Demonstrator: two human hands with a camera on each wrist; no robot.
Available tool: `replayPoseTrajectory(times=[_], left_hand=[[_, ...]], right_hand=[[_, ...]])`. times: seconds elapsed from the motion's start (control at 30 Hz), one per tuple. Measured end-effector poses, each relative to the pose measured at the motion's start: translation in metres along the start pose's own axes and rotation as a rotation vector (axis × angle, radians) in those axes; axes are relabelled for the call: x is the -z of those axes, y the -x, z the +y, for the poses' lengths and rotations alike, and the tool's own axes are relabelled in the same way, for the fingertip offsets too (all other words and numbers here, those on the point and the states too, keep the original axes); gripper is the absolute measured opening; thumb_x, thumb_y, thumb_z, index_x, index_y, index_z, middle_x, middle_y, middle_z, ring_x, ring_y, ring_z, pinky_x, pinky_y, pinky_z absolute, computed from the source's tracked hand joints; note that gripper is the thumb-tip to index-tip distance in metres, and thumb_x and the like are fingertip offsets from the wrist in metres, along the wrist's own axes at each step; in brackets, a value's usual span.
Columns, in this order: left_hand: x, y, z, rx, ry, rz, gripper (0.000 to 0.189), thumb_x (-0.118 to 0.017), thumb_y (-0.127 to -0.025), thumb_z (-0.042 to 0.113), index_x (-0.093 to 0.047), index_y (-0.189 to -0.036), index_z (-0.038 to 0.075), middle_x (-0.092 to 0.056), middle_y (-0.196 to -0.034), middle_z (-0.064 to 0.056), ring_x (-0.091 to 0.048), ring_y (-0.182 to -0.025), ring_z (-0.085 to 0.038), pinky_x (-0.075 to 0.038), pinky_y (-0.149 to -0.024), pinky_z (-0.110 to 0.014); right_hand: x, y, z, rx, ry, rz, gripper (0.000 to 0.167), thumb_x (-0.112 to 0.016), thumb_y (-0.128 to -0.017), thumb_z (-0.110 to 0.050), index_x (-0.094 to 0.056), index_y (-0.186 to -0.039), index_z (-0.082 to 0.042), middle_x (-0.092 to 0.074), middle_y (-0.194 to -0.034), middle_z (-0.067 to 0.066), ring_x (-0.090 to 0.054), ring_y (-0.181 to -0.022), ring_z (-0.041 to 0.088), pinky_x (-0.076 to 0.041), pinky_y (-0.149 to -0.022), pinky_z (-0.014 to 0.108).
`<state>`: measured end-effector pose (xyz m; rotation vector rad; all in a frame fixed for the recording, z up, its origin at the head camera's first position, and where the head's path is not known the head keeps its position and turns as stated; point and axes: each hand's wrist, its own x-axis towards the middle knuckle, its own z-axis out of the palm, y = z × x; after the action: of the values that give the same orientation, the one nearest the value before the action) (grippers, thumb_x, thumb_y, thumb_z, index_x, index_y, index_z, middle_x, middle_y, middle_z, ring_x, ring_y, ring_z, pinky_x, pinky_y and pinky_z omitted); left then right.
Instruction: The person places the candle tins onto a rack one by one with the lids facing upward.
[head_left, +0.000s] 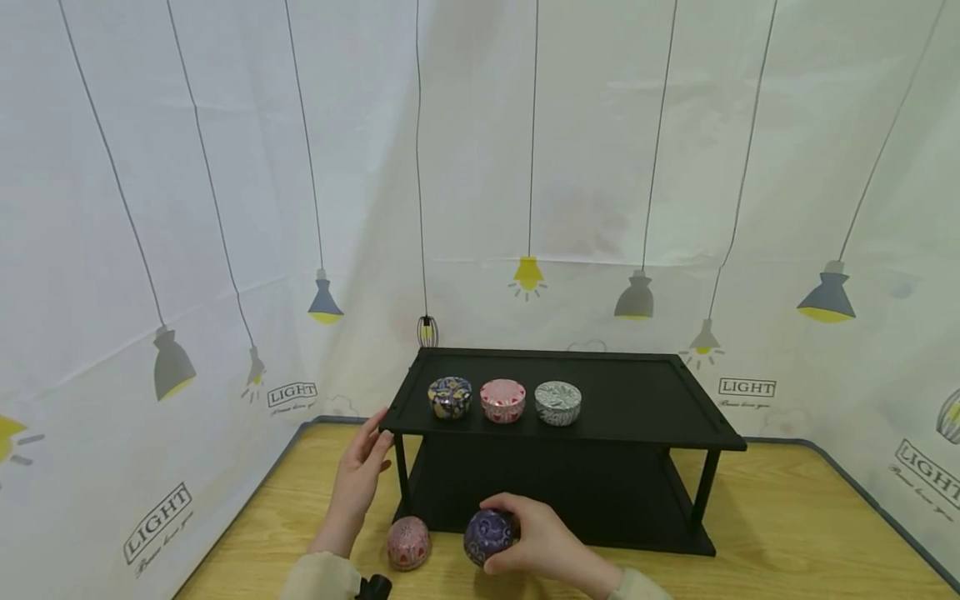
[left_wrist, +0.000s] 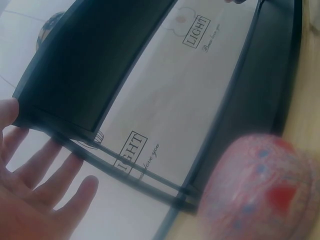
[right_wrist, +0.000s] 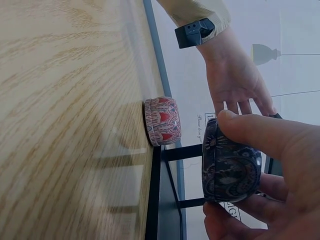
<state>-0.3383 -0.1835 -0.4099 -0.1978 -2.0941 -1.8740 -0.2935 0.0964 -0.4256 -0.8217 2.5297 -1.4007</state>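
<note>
My right hand (head_left: 543, 542) grips a dark blue patterned tin (head_left: 487, 536) between thumb and fingers, in front of the black two-tier shelf (head_left: 637, 425). In the right wrist view the dark tin (right_wrist: 230, 167) shows a paisley print and is held by its edges. At the left end of the shelf's top tier, my left hand (head_left: 358, 475) touches the corner, its fingers (left_wrist: 42, 182) spread and fairly straight in the left wrist view. Below it, a pink and red patterned tin (head_left: 408, 543) sits on the wooden table, beside the shelf's front left foot.
Along the front of the top tier stand a blue and yellow tin (head_left: 450, 398), a pink tin with red marks (head_left: 503, 402) and a grey-green leafy tin (head_left: 558, 403). Wood-grain table (head_left: 780, 517) extends right of the shelf. Lamp-printed white cloth (head_left: 480, 167) encloses the back and sides.
</note>
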Motion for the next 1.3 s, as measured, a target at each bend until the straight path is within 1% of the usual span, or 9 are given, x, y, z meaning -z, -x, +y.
replayPoseTrajectory(times=[0.27,0.43,0.6,0.7,0.8,0.93,1.0,1.13,1.3], left_hand=[[-0.0005,-0.0003,0.0027,0.004,0.002,-0.010,0.051,-0.053,-0.100,0.038,-0.043,-0.147,0.021,-0.043,-0.145,-0.019,-0.046,-0.128,-0.036,-0.040,-0.097,-0.056],[-0.0005,-0.0003,0.0040,0.007,0.005,-0.019,0.051,-0.051,-0.101,0.035,-0.041,-0.149,0.019,-0.043,-0.145,-0.020,-0.045,-0.129,-0.037,-0.039,-0.098,-0.056],[-0.0010,0.0004,0.0055,0.011,0.016,-0.020,0.050,-0.051,-0.102,0.032,-0.039,-0.150,0.019,-0.041,-0.146,-0.020,-0.044,-0.130,-0.036,-0.039,-0.099,-0.056],[-0.0007,0.0001,0.0050,0.010,0.019,-0.023,0.050,-0.050,-0.102,0.032,-0.039,-0.150,0.020,-0.041,-0.147,-0.020,-0.043,-0.130,-0.036,-0.039,-0.099,-0.056],[-0.0001,-0.0007,0.0036,0.012,0.015,-0.028,0.050,-0.049,-0.103,0.030,-0.038,-0.150,0.018,-0.041,-0.146,-0.021,-0.043,-0.130,-0.037,-0.038,-0.099,-0.056],[0.0001,-0.0007,0.0029,0.012,0.012,-0.025,0.051,-0.050,-0.102,0.031,-0.038,-0.150,0.016,-0.041,-0.146,-0.021,-0.044,-0.129,-0.037,-0.039,-0.099,-0.056],[0.0000,0.0002,0.0030,0.008,0.009,-0.020,0.053,-0.051,-0.101,0.035,-0.040,-0.149,0.017,-0.042,-0.145,-0.020,-0.044,-0.129,-0.037,-0.039,-0.098,-0.056],[0.0004,0.0007,0.0021,0.014,0.009,-0.010,0.051,-0.052,-0.100,0.038,-0.042,-0.148,0.022,-0.043,-0.145,-0.018,-0.045,-0.129,-0.034,-0.040,-0.098,-0.055],[0.0006,0.0002,0.0010,0.012,0.010,-0.008,0.051,-0.053,-0.100,0.039,-0.043,-0.148,0.022,-0.043,-0.146,-0.017,-0.045,-0.129,-0.034,-0.039,-0.098,-0.055]], right_hand=[[0.0032,0.0011,-0.0025,-0.006,-0.007,0.011,0.057,-0.087,-0.068,-0.020,-0.064,-0.120,-0.017,-0.063,-0.107,-0.003,-0.057,-0.083,0.015,-0.048,-0.070,0.032],[0.0045,0.0023,-0.0032,-0.005,-0.009,0.022,0.057,-0.088,-0.068,-0.021,-0.064,-0.119,-0.016,-0.063,-0.106,-0.002,-0.057,-0.083,0.015,-0.048,-0.069,0.032],[0.0063,0.0025,-0.0030,-0.003,-0.011,0.032,0.057,-0.087,-0.069,-0.021,-0.063,-0.120,-0.014,-0.063,-0.107,-0.001,-0.057,-0.084,0.016,-0.049,-0.069,0.033],[0.0077,0.0023,-0.0029,-0.006,-0.022,0.032,0.058,-0.087,-0.069,-0.021,-0.063,-0.121,-0.013,-0.063,-0.108,0.000,-0.058,-0.085,0.016,-0.049,-0.070,0.033],[0.0085,0.0022,-0.0026,-0.011,-0.036,0.029,0.058,-0.087,-0.070,-0.020,-0.062,-0.121,-0.011,-0.062,-0.108,0.001,-0.058,-0.086,0.017,-0.049,-0.070,0.033],[0.0080,0.0027,-0.0019,-0.016,-0.041,0.032,0.059,-0.087,-0.070,-0.019,-0.061,-0.122,-0.009,-0.062,-0.109,0.002,-0.058,-0.086,0.017,-0.049,-0.071,0.034],[0.0077,0.0030,-0.0017,-0.015,-0.038,0.036,0.060,-0.087,-0.070,-0.019,-0.061,-0.122,-0.008,-0.062,-0.109,0.001,-0.058,-0.086,0.018,-0.049,-0.071,0.034],[0.0078,0.0037,-0.0015,-0.007,-0.034,0.048,0.059,-0.088,-0.069,-0.020,-0.061,-0.121,-0.010,-0.062,-0.110,0.001,-0.057,-0.086,0.018,-0.049,-0.070,0.034],[0.0094,0.0043,-0.0015,0.002,-0.038,0.061,0.060,-0.088,-0.069,-0.020,-0.060,-0.121,-0.011,-0.061,-0.111,0.002,-0.058,-0.086,0.018,-0.050,-0.071,0.033]])
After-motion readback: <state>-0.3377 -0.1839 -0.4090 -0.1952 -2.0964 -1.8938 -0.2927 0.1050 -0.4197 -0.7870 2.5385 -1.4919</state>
